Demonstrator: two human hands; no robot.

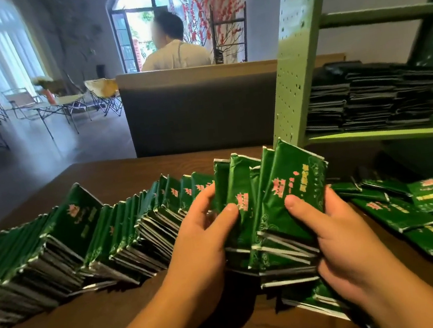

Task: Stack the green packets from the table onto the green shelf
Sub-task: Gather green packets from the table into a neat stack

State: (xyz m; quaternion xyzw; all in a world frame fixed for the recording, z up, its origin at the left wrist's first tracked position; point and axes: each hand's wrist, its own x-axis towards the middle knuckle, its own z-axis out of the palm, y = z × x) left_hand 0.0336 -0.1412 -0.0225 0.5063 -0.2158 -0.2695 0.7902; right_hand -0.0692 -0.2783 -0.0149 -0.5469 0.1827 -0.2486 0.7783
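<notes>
A bundle of green packets (293, 195) with pink print is held upright just above the brown table (118, 173). My left hand (201, 228) grips its left side, thumb on a packet's face. My right hand (329, 226) grips the right side, thumb on the front packet. A long leaning row of green packets (87, 234) runs across the table to the left. Loose green packets (412, 210) lie scattered at the right. The green shelf (381, 135) stands at the back right and holds stacked packets (371, 98).
The shelf's perforated green upright (297, 53) rises beside the table's far right corner. A grey padded seat back (203, 111) stands behind the table, with a person (174, 49) sitting beyond it. Folding chairs (47, 103) stand far left.
</notes>
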